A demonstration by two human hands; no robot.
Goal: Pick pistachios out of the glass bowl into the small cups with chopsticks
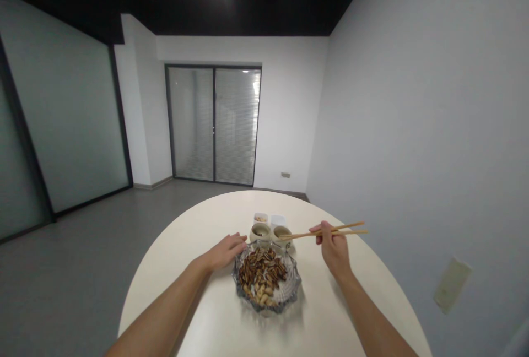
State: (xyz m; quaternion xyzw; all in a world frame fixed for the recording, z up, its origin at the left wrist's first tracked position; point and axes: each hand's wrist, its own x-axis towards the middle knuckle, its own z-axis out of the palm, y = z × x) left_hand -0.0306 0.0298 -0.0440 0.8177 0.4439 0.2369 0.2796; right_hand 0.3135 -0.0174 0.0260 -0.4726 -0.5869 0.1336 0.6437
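Observation:
A cut-glass bowl [289, 285] holds dark striped seeds and pale peanuts on a round white table [215, 318]. My left hand [226, 250] rests against the bowl's left rim, fingers curled on its edge. My right hand [333, 247] is closed on a pair of wooden chopsticks [322, 231], which point left with their tips over the right one of two small cups [281, 233]. The other cup [260, 231] stands beside it, just behind the bowl.
Two small white square containers [260, 217] sit behind the cups. The table's far edge curves round at the back. A grey floor, glass partitions and a sliding glass door [214, 124] lie beyond; a white wall stands close on the right.

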